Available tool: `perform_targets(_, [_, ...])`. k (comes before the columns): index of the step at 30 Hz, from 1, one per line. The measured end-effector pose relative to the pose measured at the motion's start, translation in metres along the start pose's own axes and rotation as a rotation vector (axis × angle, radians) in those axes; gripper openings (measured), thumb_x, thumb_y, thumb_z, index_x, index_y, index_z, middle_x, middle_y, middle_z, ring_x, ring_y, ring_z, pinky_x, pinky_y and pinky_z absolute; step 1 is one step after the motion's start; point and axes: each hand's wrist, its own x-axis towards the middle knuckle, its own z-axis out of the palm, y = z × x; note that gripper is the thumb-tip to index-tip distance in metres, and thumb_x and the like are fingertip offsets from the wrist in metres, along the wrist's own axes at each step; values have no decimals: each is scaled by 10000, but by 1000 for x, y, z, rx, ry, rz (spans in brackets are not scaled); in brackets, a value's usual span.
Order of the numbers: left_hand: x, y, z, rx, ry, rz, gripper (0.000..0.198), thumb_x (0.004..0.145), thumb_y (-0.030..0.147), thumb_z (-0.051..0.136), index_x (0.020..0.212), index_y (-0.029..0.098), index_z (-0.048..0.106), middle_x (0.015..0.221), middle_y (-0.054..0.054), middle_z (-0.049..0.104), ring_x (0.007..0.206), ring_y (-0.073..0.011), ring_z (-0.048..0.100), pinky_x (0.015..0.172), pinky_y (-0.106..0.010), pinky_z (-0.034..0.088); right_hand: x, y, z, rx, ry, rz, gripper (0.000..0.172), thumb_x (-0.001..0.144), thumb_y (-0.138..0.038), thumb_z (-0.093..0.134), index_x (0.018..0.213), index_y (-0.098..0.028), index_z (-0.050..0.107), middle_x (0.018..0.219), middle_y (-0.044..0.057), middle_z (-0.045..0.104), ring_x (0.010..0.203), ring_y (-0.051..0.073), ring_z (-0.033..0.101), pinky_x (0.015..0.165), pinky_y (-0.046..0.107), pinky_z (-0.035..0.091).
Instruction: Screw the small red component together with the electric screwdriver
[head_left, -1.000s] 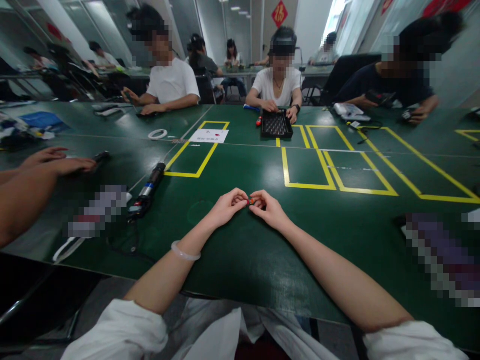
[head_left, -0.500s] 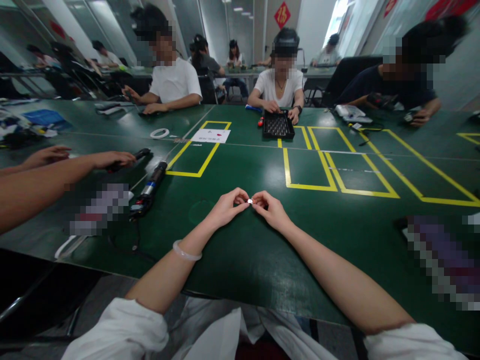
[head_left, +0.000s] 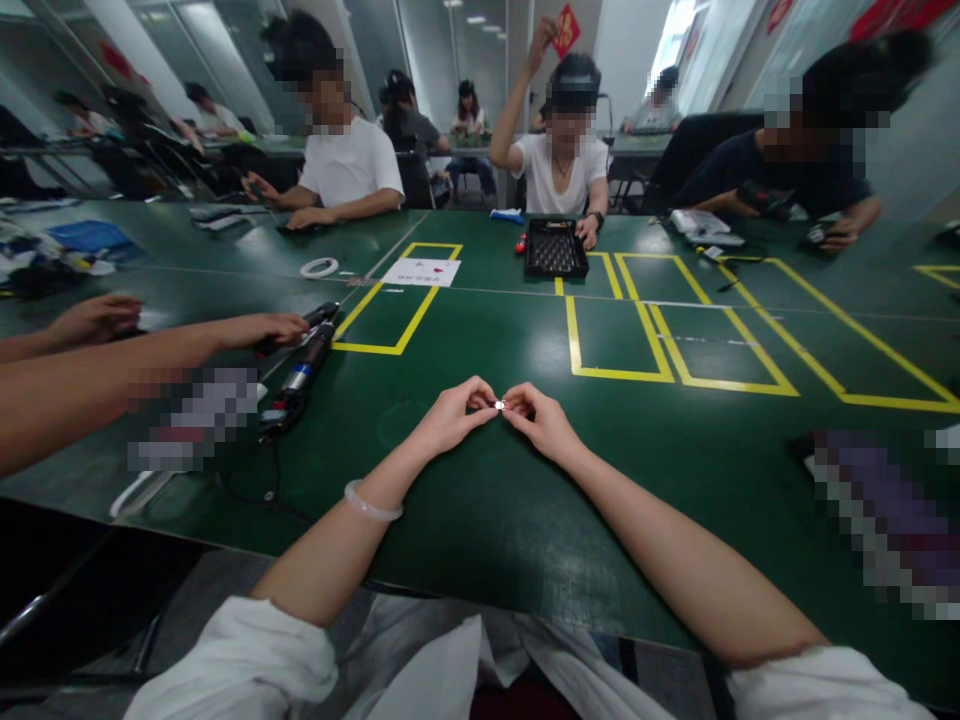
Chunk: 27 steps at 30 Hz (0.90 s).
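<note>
My left hand (head_left: 456, 415) and my right hand (head_left: 541, 417) meet fingertip to fingertip on the green table (head_left: 480, 480). Both pinch one tiny shiny object (head_left: 500, 404) between thumbs and forefingers; it is too small to name. A pale bangle (head_left: 370, 503) sits on my left wrist. Both forearms rest over the table's near edge.
A neighbour's arm (head_left: 150, 350) reaches from the left to a black cylindrical tool (head_left: 298, 375). Yellow tape rectangles (head_left: 622, 330) mark the table. Across it lie a black tray (head_left: 554, 249), a white card (head_left: 418, 271) and a white ring (head_left: 318, 267). Several people sit around.
The neighbour's hand on the left has slid further right to the black tool. The person opposite has raised one arm. The object in my fingers showed red before, shiny now.
</note>
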Motion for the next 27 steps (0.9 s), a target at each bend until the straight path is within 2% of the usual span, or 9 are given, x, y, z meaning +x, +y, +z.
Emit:
perform_targets(9, [1,4,-2,5,2,8,233,836,354,617,987,178,597,966,-49,668,872,-165,638,832,-318,497,0,-1,0,10,11,16,166,859,-318,596,971,-198,571,834,11,629,730,132,585,667,262,469])
perform_targets(12, [1,10,-11,21,45,19,288,843,377,614,1046,174,591,1011,-65,675,910,-173,643,861,-325,499,0,-2,0,15,26,23,170,861,-315,594,975,-193,564,837,14,621,728,131,576,670,264,468])
perform_targets(14, [0,14,-23,61,117,19,307,858,405,589,1062,175,596,1032,-72,679,936,-180,643,883,-331,494,-1,-3,-1,17,22,29,167,862,-312,592,974,-192,559,838,15,618,728,130,569,673,263,465])
perform_targets(17, [-8,11,-52,184,263,-7,328,882,447,535,1060,183,614,1051,-72,683,960,-196,638,906,-344,485,-1,-5,-1,24,12,30,171,863,-312,594,979,-192,557,843,15,615,715,125,555,667,258,460])
perform_targets(20, [-26,-9,-94,384,362,-86,366,883,474,510,1092,190,610,1096,-80,671,993,-224,630,936,-375,476,-1,-6,-1,22,4,32,176,863,-313,596,982,-188,561,846,16,614,701,119,547,659,252,455])
perform_targets(24, [-60,-53,-156,808,384,-336,487,828,489,563,1163,135,567,1212,-156,607,1162,-348,538,988,-470,427,-1,-7,-1,20,-16,49,180,858,-310,599,983,-183,570,839,13,618,694,116,547,659,247,457])
perform_targets(27, [-84,-76,-188,948,285,-570,570,846,475,524,1216,44,483,1240,-213,561,1217,-406,469,993,-521,389,-1,-8,-1,27,-21,64,185,851,-311,604,974,-177,570,834,14,623,684,115,545,655,246,454])
